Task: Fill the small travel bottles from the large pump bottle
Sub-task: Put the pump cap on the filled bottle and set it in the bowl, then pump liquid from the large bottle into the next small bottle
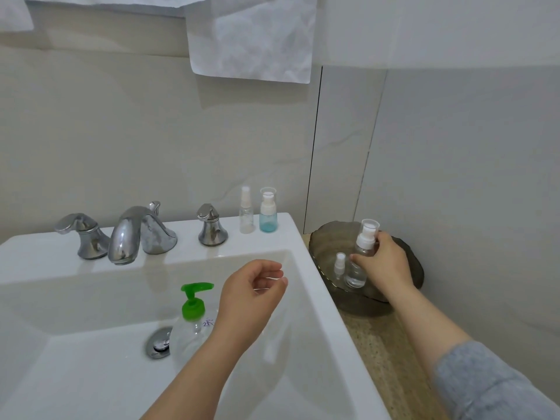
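Note:
The large clear pump bottle [191,324] with a green pump head stands inside the white sink [321,298]. My left hand [251,295] hovers just right of it over the basin, fingers loosely curled and holding nothing. My right hand [385,262] grips a clear travel bottle [362,256] with a white pump and clear cap, in the dark glass dish [409,247] on the counter. A smaller clear spray bottle [339,266] stands beside it in the dish. On the sink's back ledge stand a thin clear spray bottle [246,212] and a blue-tinted pump bottle [268,211].
A chrome faucet [136,231] with two handles [81,233] [211,224] lines the sink's back ledge. The chrome drain [157,342] lies at the basin bottom. Speckled beige counter [385,353] runs right of the sink. White paper [251,37] hangs on the tiled wall above.

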`<state>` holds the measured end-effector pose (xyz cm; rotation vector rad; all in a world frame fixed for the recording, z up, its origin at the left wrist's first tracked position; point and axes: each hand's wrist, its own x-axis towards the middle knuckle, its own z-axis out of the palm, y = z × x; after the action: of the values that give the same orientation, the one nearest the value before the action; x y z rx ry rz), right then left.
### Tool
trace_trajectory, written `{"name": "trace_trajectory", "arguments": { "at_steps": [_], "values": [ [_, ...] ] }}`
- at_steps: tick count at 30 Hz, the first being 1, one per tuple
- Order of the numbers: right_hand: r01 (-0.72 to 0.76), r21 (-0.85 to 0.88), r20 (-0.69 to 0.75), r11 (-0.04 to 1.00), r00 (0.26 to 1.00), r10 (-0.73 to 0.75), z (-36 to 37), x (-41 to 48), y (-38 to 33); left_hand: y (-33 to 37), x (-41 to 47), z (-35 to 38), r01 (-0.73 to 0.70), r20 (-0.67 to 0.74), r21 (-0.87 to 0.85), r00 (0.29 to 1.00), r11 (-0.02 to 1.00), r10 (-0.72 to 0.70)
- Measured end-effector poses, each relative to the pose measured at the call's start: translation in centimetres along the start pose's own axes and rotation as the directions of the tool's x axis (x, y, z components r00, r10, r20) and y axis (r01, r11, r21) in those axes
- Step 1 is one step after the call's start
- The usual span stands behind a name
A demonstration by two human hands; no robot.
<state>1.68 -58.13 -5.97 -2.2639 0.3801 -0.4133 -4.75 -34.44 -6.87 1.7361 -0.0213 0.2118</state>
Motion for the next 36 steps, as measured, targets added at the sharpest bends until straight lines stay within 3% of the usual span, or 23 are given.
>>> {"name": "trace_trajectory", "arguments": {
  "at_steps": [7,11,16,24,30,36],
  "values": [
    [0.007,-0.012,0.002,1.000,1.000,-0.006,-0.2,-0.4,0.1,0.0,0.0,0.2,0.008,0.009,-0.001,1.000,1.000,-0.008],
    [0.018,0.019,-0.069,1.000,0.997,-0.017,-1.3,-1.2,-0.7,0.2,-0.1,-0.1,0.002,0.007,0.009,1.000,1.000,-0.002],
    [0.198,0.111,-0.208,0.974,0.963,-0.172,-2.8,-5.0,-2.9,0.6,-0.4,-0.6,-0.009,-0.010,-0.008,1.000,1.000,0.009],
    [0.219,0.341,-0.023,0.914,0.974,-0.225,0.6,-9.9,-6.9,2.6,-1.4,-3.9,-0.028,-0.077,-0.060,0.997,0.998,0.024],
    [0.096,0.466,0.100,0.879,0.982,-0.160,6.6,-10.3,-9.2,5.3,-0.5,-8.4,-0.084,-0.059,0.130,0.994,0.988,0.092],
    [0.159,0.376,0.179,0.913,0.954,-0.240,8.2,-10.1,-8.4,7.2,3.1,-8.8,-0.141,-0.004,0.405,0.988,0.904,0.155]
  ]
}}
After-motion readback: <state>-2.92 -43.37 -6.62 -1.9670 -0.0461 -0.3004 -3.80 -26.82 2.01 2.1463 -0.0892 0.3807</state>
